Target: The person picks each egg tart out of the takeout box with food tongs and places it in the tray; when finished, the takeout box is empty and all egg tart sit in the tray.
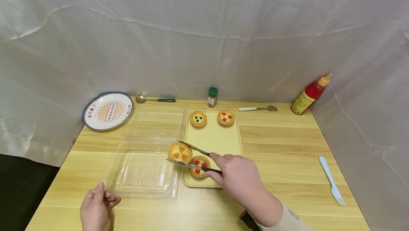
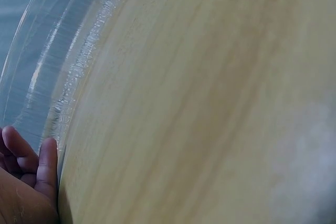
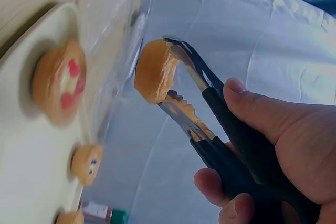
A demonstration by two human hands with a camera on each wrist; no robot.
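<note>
My right hand grips black-handled metal tongs. Between the tongs' tips is a tart topped with orange wedges, raised above the border between the clear plastic container and the yellow tray. Below the tongs, a red-dotted tart sits on the tray. At the tray's far end are a tart with dark dots and another red-dotted tart. My left hand pinches the container's near left corner. The container lies open, its lid folded back.
A patterned plate stands at the back left beside a spoon. Along the back are a green-capped spice jar and a small fork. A red sauce bottle fills the back right corner. A light blue fork lies at right.
</note>
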